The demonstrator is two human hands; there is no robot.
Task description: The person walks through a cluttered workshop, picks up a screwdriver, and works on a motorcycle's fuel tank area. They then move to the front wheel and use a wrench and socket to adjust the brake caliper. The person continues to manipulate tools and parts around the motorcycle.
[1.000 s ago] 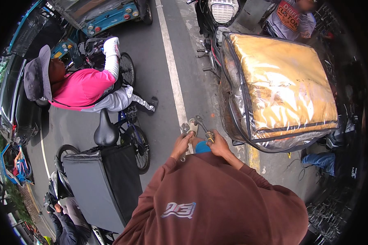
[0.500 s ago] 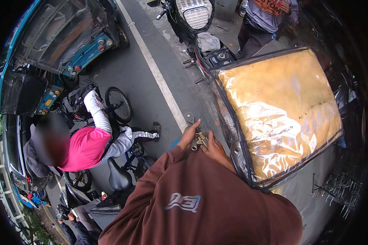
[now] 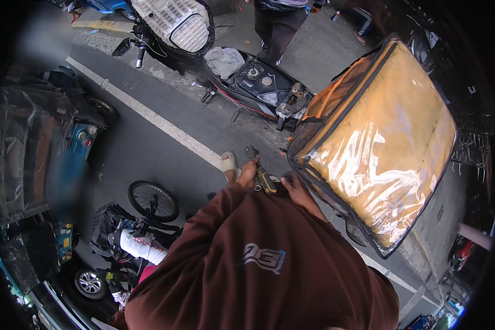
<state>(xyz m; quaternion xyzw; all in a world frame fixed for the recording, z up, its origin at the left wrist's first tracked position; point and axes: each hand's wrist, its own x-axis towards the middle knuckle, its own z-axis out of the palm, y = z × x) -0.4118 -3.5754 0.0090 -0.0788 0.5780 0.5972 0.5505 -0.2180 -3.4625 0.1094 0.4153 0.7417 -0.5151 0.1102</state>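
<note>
My left hand [image 3: 248, 175] is closed around hand tools. One has a yellow-and-black handle [image 3: 265, 181] pointing back toward my body. A grey rounded metal head [image 3: 251, 150] sticks out beyond my fingers, and a shiny metal end shows beneath the hand; I cannot tell whether these belong to one tool. My right hand [image 3: 297, 192] is just right of the handle, apart from it, with fingers loosely spread and nothing visible in them. It is nearest to the large yellow delivery box [image 3: 390, 143] under clear plastic.
Ahead, a motorcycle [image 3: 258, 82] has its seat raised, with a grey cloth [image 3: 224, 61] on it. Beyond it stands a person in dark trousers [image 3: 278, 33]. To the left are a bicycle [image 3: 153, 202], a person's white sleeve [image 3: 142, 246] and a blue vehicle [image 3: 82, 137].
My view has swung right and forward, showing more of the motorcycle. My right hand has come away from the yellow handle; the left still grips the tools. The cyclist has shifted lower left in view.
</note>
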